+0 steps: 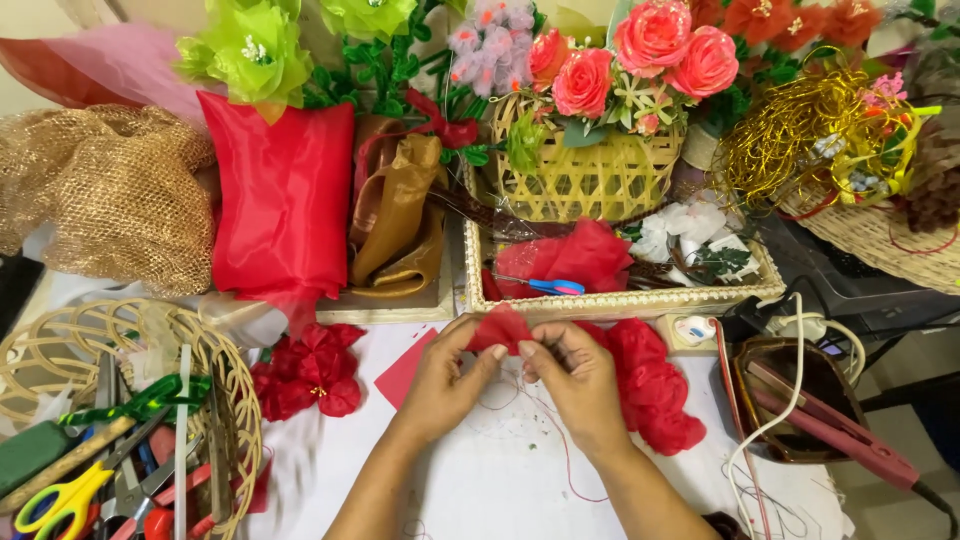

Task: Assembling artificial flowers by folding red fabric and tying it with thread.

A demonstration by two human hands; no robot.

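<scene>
Small crumpled red fabric piece (pixel 500 327) pinched above the white table

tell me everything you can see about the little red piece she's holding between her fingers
The small red fabric piece looks thin and gauzy, folded or gathered into a rough petal shape. The left hand and right hand pinch it between fingertips, just above the white table. A thin red thread trails below, though whether it joins the piece is unclear.

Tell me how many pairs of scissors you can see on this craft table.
2. Yellow-handled scissors lie in the woven basket at lower left; blue-handled scissors lie on red fabric in the tray above the hands. More may be hidden among the basket's tools.
</scene>
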